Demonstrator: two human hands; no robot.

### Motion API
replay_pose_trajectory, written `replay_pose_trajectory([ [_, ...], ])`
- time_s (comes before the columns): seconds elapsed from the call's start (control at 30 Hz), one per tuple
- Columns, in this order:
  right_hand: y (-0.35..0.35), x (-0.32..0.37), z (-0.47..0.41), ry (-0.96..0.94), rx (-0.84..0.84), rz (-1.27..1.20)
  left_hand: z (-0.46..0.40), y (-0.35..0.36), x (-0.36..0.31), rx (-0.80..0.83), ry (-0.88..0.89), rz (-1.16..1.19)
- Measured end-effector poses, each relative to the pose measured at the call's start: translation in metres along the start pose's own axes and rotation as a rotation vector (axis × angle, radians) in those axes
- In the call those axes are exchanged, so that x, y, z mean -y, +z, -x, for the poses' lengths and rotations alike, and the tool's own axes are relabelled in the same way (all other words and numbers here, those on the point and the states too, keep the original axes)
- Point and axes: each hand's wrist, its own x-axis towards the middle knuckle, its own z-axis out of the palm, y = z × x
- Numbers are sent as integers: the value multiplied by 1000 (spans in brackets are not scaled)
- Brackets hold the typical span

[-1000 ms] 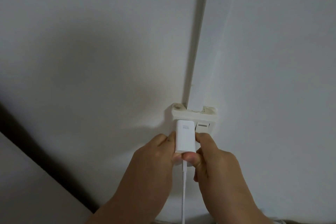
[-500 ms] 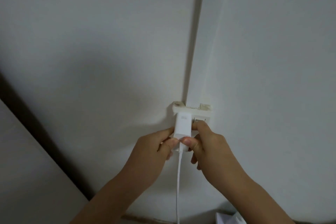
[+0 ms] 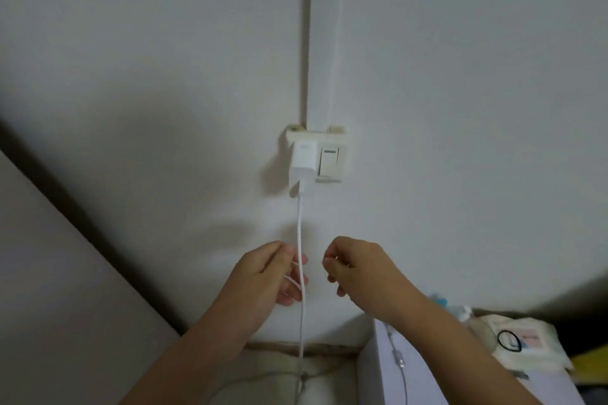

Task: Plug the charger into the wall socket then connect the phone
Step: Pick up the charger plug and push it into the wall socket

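The white charger (image 3: 302, 163) sits plugged into the wall socket (image 3: 329, 138), with a rocker switch (image 3: 329, 161) to its right. Its white cable (image 3: 299, 230) hangs straight down from it. My left hand (image 3: 273, 273) is below the socket, fingers loosely curled around the cable. My right hand (image 3: 357, 268) is beside it on the right, fingers curled, touching nothing. The phone is not in view.
A white cabinet top (image 3: 427, 368) stands at lower right with a thin cord on it. A packet of wipes (image 3: 523, 344), a black hair band (image 3: 509, 341) and a bottle (image 3: 467, 314) lie behind it. A conduit (image 3: 306, 36) runs up the wall.
Both hands have let go of the charger and dropped below the socket. The left hand now holds the cable. The camera has pulled back.
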Motion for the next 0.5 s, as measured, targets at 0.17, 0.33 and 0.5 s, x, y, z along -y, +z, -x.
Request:
replay_pose_trajectory([
  [0.17, 39, -54, 37, 175, 41, 11, 15, 18, 55, 59, -106, 43],
  [0.33, 74, -102, 70, 289, 103, 16, 22, 45, 117, 113, -186, 79],
  [0.5, 101, -145, 91, 416, 135, -12, 25, 64, 178, 63, -329, -12],
])
